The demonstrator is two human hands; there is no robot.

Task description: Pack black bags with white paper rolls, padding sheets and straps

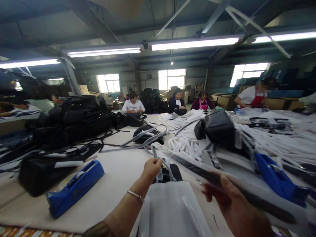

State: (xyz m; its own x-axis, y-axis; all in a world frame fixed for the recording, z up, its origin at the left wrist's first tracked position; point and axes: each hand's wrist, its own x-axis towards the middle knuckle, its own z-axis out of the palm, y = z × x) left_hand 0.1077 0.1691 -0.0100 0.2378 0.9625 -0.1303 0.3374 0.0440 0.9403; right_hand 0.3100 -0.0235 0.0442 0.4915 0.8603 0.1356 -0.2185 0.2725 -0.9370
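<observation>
My left hand (151, 168), with a bracelet on the wrist, is closed in a pinch on a thin grey strap near the table's middle. My right hand (237, 205) is closed round a black strap (197, 169) covered in clear plastic, which runs from near my left hand to the lower right; the hand is a little blurred. Right below my hands lies a flat piece (170, 207) covered in white sheet, with black parts and metal fittings showing at its far end. Exactly where the straps join it is hidden.
Blue tape dispensers stand at left (76, 187) and right (278, 179). Black bags (74, 115) are piled at left, and another black bag (219, 126) stands ahead at right. White rolled tubes (185, 144) cover the far side. Several people sit or stand beyond the table (118, 191).
</observation>
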